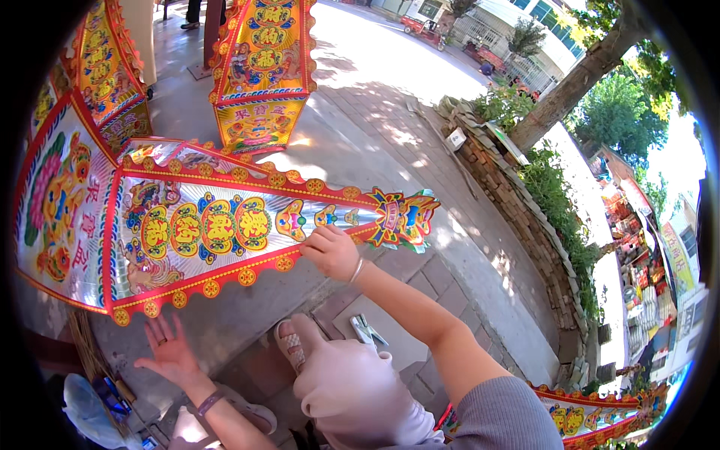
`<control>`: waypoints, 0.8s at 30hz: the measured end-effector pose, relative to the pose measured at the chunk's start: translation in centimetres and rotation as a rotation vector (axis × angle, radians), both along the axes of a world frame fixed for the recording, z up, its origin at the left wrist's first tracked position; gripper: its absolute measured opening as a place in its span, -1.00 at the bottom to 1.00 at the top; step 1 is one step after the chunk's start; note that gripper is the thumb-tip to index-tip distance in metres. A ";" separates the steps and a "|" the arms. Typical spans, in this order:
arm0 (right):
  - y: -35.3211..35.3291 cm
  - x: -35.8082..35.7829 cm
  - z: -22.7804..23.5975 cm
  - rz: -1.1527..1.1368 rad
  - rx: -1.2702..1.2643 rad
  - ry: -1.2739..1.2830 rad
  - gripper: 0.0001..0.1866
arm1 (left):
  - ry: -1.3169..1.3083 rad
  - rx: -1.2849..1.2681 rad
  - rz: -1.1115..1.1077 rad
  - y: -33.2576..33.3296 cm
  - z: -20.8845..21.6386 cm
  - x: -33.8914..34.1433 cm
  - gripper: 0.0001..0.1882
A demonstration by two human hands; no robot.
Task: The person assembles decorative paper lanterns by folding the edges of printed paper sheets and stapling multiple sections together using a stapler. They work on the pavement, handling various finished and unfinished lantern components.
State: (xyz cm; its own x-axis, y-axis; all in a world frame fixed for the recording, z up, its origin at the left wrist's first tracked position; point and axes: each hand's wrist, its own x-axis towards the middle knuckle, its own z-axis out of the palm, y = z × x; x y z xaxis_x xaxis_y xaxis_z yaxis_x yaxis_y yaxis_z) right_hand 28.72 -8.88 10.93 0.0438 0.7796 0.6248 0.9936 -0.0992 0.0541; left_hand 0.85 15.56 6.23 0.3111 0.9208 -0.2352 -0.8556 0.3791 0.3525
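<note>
A long tapering paper tower (197, 232), silver with a red and gold scalloped border, lies on its side across the view. Its wide base is at the left, and a colourful crown-shaped tip (405, 217) points right. My right hand (330, 253) is closed on the tower's near edge, close to the narrow end; its fingertips are partly hidden. Below the wide end, my left hand (171, 351) is open, palm up and fingers spread, with nothing in it. Its fingertips come close to the lower border; whether they touch I cannot tell.
Gold paper towers (264, 75) stand upright at the back left, and another tower (577, 416) lies at the lower right. A plastic bag (88, 409) and sticks (86, 345) are at lower left. Near my knee is a small metal tool (365, 330). Stacked bricks (517, 202) line the path.
</note>
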 end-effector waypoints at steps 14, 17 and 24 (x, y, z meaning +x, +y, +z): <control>-0.7 -0.7 -6.6 0.098 -0.172 0.046 -0.82 | 0.846 -0.176 -0.196 7.4 -11.1 -0.9 -0.59; 0.5 0.9 -4.5 0.118 -0.133 -0.023 -0.83 | 0.604 -0.094 -0.012 9.7 -14.2 -0.1 -0.73; 3.7 8.8 1.7 -0.201 0.114 -0.204 -0.88 | 0.396 -0.192 -0.123 2.9 -13.0 4.8 -0.88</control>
